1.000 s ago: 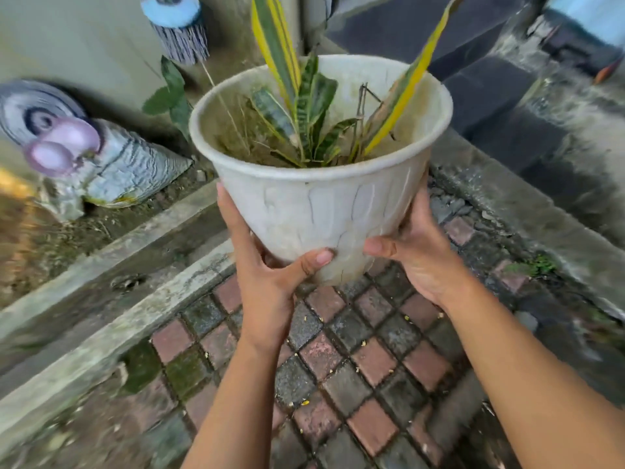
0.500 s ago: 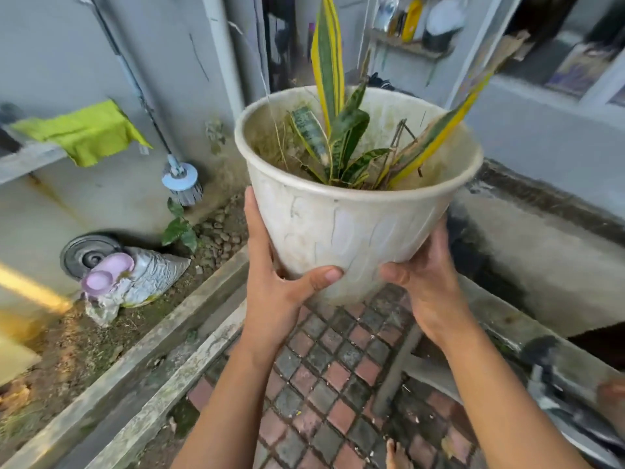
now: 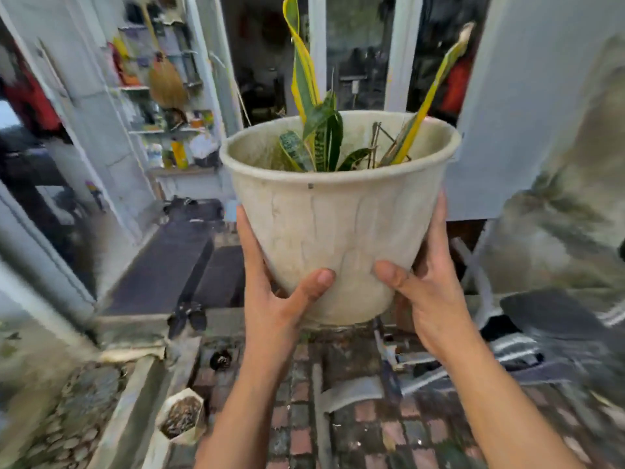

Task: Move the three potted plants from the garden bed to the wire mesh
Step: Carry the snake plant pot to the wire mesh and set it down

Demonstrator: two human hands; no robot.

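Note:
A dirty white plastic pot (image 3: 338, 225) with a yellow-edged snake plant (image 3: 318, 130) is held up in the air at chest height, upright, in the middle of the view. My left hand (image 3: 274, 299) grips its lower left side, thumb across the front. My right hand (image 3: 429, 286) grips the lower right side in the same way. No wire mesh can be made out in this blurred view.
Red and grey paving bricks (image 3: 368, 421) lie below. A small hexagonal white pot (image 3: 181, 416) of dry soil sits at the lower left by a concrete curb (image 3: 135, 407). Dark mats (image 3: 162, 265) and a doorway with shelves (image 3: 159, 106) lie ahead; striped cloth (image 3: 521, 350) lies on the right.
My view has swung away from the garden bed toward the house doorway. Both hands keep the same grip on the pot, which has stayed raised in front of me.

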